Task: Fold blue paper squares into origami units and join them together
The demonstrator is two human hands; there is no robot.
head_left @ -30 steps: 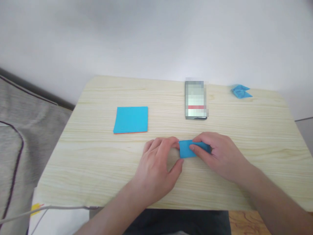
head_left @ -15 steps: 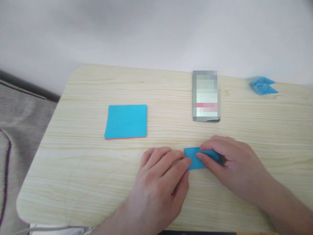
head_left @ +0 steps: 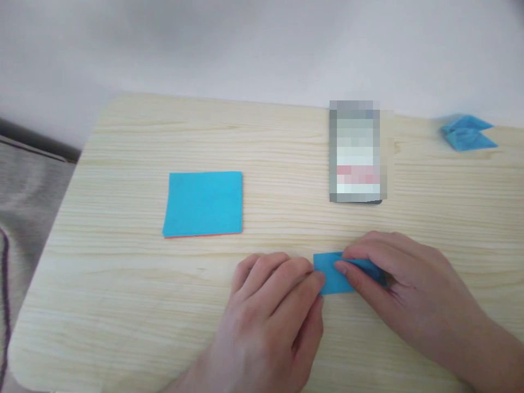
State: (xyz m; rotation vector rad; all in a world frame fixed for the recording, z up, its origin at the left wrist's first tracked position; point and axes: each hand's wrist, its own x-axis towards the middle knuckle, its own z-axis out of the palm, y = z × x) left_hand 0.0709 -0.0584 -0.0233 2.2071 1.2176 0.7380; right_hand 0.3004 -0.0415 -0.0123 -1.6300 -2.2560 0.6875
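A folded blue paper (head_left: 332,279) lies on the wooden table between my hands, its right part lifted in a fold. My left hand (head_left: 276,311) grips the paper's left end, the index fingertip on top and the thumb at the lower edge. With thumb and fingers, my right hand (head_left: 405,289) pinches the raised fold at the right; the palm hides that end. Left of my hands rests a stack of blue square paper (head_left: 204,204), with a thin red-orange edge showing beneath.
Behind my right hand lies a phone (head_left: 356,153), its screen blurred out. A folded blue origami piece (head_left: 469,134) with two points sits near the wall at the back right. The pale wooden table (head_left: 102,262) ends at the left beside grey fabric (head_left: 33,218).
The view has shifted and come somewhat closer to the table. Both hands keep their hold on the blue paper, and the fold between them looks almost the same.
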